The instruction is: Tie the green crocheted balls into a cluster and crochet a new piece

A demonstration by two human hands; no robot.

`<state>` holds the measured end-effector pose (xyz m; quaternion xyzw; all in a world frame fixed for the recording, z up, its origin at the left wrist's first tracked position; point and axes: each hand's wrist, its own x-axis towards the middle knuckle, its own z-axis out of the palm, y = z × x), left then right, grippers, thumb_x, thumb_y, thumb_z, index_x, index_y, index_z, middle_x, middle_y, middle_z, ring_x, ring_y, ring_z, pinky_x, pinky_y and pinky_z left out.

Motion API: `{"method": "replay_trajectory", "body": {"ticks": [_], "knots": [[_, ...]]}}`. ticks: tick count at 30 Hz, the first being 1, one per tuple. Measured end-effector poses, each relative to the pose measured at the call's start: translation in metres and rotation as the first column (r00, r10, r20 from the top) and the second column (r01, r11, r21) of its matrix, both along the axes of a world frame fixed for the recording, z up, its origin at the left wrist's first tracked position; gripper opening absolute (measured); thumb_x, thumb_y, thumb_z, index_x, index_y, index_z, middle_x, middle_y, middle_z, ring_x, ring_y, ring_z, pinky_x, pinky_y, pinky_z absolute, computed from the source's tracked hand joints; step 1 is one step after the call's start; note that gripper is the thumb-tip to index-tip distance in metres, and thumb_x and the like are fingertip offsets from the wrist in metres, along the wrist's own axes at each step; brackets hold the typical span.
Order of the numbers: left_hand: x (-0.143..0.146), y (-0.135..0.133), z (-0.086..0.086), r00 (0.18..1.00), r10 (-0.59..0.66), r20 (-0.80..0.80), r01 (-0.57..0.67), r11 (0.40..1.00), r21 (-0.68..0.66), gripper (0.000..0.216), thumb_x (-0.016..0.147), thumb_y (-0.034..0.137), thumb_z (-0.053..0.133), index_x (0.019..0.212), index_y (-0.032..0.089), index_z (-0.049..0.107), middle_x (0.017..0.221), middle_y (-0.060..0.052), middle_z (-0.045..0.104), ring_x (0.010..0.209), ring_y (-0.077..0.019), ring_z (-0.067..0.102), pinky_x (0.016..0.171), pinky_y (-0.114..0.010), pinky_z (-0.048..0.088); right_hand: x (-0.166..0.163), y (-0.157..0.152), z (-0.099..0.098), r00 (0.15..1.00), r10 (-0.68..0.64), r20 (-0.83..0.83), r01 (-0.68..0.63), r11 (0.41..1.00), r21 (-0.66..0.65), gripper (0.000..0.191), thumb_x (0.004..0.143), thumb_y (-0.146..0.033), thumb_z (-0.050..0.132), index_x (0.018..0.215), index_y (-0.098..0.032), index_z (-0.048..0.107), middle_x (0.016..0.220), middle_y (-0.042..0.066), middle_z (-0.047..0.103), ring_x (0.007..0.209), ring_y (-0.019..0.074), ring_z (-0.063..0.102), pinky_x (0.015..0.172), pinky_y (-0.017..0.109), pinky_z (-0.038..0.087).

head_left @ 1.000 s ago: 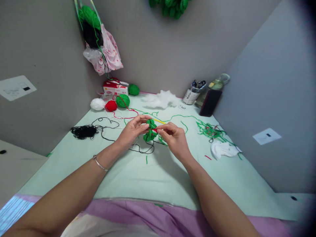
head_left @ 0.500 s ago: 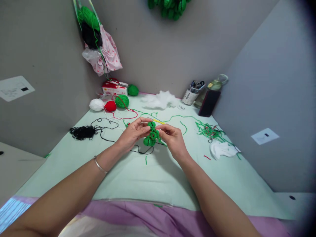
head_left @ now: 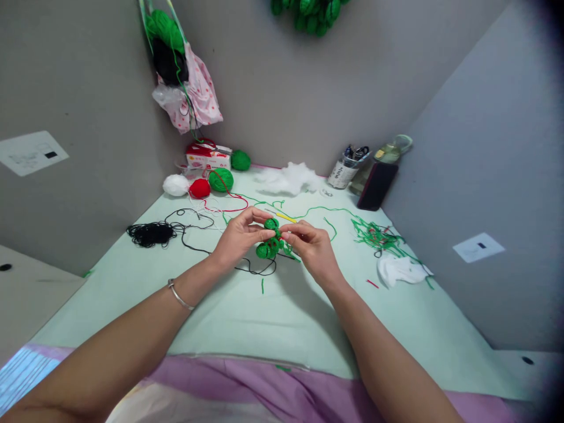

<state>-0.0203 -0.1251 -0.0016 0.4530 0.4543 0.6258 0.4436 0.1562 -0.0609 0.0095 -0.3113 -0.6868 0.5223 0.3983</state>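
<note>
A small green crocheted piece with rounded lobes and dark lines is held above the middle of the table. My left hand grips it from the left between thumb and fingers. From the right, my right hand pinches its edge; a bit of red shows by the fingertips. Just beyond the hands lies a crochet hook with a yellow handle. Black yarn trails on the table below the piece. My fingers cover part of the piece.
Black yarn bundle lies left. White, red and green yarn balls sit back left, by a box with scissors. White stuffing, a pen cup and a phone stand behind; green yarn scraps lie right.
The green piece has turned slightly in my fingers, and my right fingertips have moved in closer along its edge. The whole view has shifted a little.
</note>
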Motion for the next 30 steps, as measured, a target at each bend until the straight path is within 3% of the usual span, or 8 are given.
{"method": "replay_trajectory", "body": {"ticks": [9,17,22,26,30], "knots": [[0.001,0.000,0.003,1.000,-0.007,-0.024,0.007,1.000,-0.010,0.034,0.068,0.026,0.085,0.093,0.018,0.065,0.098,0.000,0.063,0.077,-0.0134,0.067,0.074,-0.030,0.055,-0.003,-0.003,0.002,1.000,0.012,-0.022,-0.014,0.994,-0.112,0.020,0.074,-0.036,0.078,0.075,-0.018,0.072,0.067,0.000,0.059,0.059,0.0110,0.044,0.052,0.026,0.032],[0.000,-0.002,0.003,0.999,-0.043,-0.010,0.043,0.999,-0.009,0.033,0.071,0.030,0.085,0.095,0.018,0.067,0.098,-0.001,0.065,0.081,-0.0148,0.066,0.078,-0.033,0.056,0.007,0.007,0.007,0.993,0.122,0.004,-0.122,0.992,0.020,0.011,0.077,-0.031,0.077,0.079,-0.021,0.078,0.080,0.002,0.064,0.072,0.0143,0.055,0.066,0.029,0.042],[0.001,-0.002,0.001,0.997,-0.071,0.017,0.071,0.997,-0.008,0.031,0.073,0.031,0.084,0.097,0.018,0.068,0.096,-0.002,0.065,0.082,-0.0158,0.067,0.077,-0.032,0.056,0.007,0.010,0.006,0.989,0.150,-0.020,-0.150,0.988,-0.022,0.012,0.077,-0.032,0.078,0.079,-0.020,0.078,0.080,0.001,0.066,0.071,0.0136,0.054,0.067,0.029,0.042],[0.004,-0.003,0.001,0.997,-0.073,0.022,0.074,0.997,-0.019,0.031,0.074,0.031,0.083,0.096,0.018,0.067,0.092,-0.001,0.063,0.080,-0.0155,0.066,0.074,-0.030,0.055,0.002,0.006,0.004,0.991,0.119,-0.061,-0.126,0.985,-0.119,0.019,0.073,-0.035,0.081,0.072,-0.018,0.073,0.068,-0.001,0.062,0.062,0.0114,0.049,0.060,0.027,0.039],[0.007,-0.003,0.000,0.999,-0.032,0.012,0.032,0.999,-0.022,0.031,0.073,0.031,0.082,0.097,0.019,0.066,0.098,0.000,0.060,0.081,-0.0139,0.066,0.075,-0.028,0.053,-0.001,0.006,0.002,0.998,0.051,-0.030,-0.054,0.990,-0.130,0.019,0.072,-0.034,0.080,0.074,-0.018,0.072,0.068,-0.001,0.063,0.060,0.0112,0.050,0.058,0.026,0.039]]}}
